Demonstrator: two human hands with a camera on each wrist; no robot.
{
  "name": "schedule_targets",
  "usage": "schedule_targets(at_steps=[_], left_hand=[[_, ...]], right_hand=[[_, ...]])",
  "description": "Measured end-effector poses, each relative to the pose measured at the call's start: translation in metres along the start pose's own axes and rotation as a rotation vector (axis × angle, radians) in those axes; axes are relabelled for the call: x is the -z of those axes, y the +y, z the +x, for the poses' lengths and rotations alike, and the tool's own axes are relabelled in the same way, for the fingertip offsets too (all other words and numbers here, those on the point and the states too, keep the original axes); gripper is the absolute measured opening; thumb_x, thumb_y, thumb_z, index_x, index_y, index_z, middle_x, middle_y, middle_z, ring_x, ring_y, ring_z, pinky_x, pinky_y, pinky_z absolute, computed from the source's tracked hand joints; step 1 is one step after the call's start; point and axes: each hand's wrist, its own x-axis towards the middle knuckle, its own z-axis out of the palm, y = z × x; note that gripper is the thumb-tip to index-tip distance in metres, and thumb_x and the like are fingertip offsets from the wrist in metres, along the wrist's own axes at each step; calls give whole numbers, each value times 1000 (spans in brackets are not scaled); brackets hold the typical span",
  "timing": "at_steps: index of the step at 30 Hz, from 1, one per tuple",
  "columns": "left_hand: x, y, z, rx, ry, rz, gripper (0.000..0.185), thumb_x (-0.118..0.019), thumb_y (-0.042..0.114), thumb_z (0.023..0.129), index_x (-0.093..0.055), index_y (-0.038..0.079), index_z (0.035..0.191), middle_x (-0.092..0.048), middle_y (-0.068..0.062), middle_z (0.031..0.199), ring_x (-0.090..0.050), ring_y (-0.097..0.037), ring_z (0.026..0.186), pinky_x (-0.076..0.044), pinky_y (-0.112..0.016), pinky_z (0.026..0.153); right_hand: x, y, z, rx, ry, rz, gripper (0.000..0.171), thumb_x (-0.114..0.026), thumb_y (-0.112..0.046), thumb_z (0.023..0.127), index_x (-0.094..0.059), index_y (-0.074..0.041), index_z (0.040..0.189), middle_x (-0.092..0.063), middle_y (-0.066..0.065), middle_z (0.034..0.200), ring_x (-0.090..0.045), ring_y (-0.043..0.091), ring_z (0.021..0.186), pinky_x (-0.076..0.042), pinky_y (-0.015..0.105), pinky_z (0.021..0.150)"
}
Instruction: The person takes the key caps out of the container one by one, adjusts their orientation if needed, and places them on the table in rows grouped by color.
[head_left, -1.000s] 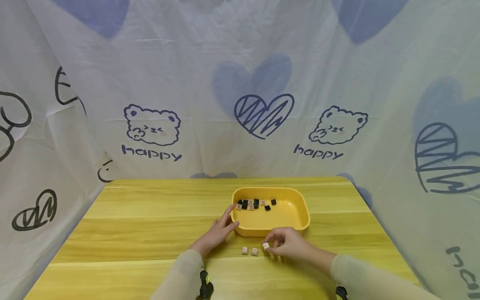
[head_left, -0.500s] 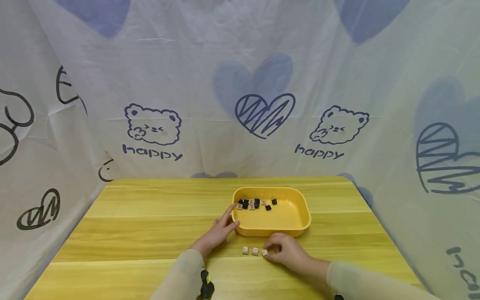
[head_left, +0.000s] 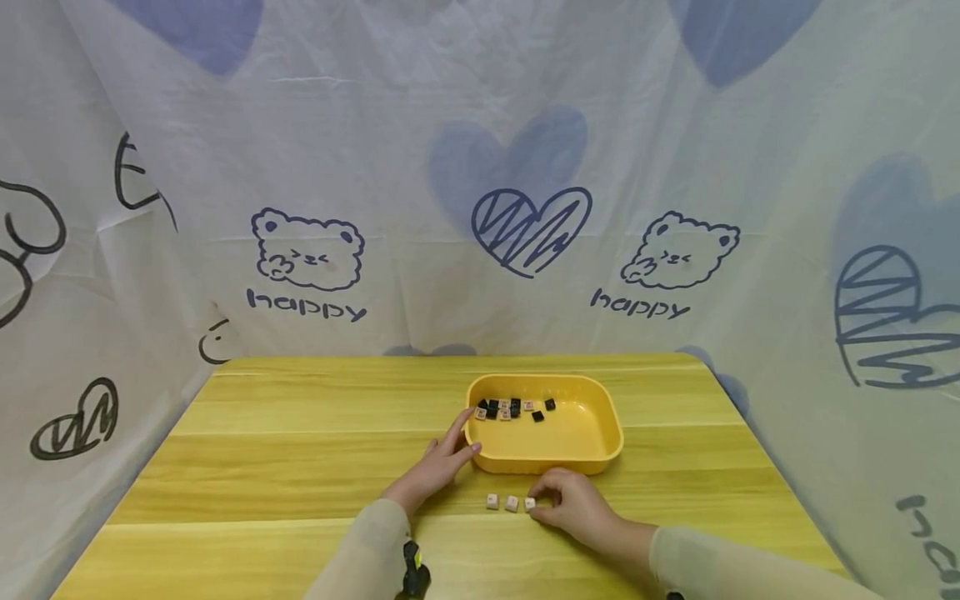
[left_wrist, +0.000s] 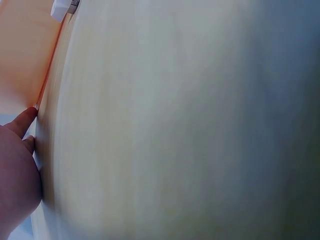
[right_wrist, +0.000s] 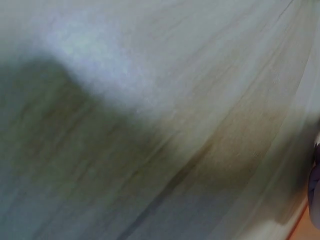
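The head camera looks forward and down over the table [head_left: 300,467], both hands and the tray [head_left: 592,457]. Each wrist camera sits very close to the tabletop, blurred; the left one shares the tray's wall [left_wrist: 25,55].

- From my remote seat this looks like a small makeshift recording booth, not a kitchen or workshop I can recognise.
- I see a white cloth backdrop printed with blue hearts, cartoon bears and the word "happy" [head_left: 480,167] hung across the back and down both sides, closing the space in.
- Its creases and folds tell me it is a loose sheet rather than a wall.
- A yellow wood-grain tabletop with rounded far corners [head_left: 300,450] fills the floor of the booth.
- I see no room beyond the cloth.
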Motion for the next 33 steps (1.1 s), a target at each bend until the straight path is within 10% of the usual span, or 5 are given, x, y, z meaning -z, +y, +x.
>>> schedule_targets(at_steps=[33], left_hand=[[-1,0,0,-15,14,6,67,-47,35,104,-9,26,158,-34,-27,150,-27,-38,141,13,-57,112]], right_hand=[[26,-13,-7,191,-99,56,22,-83,-14,78,-72,-12,96,-64,-1,89,-53,6,64,-49,21,57]])
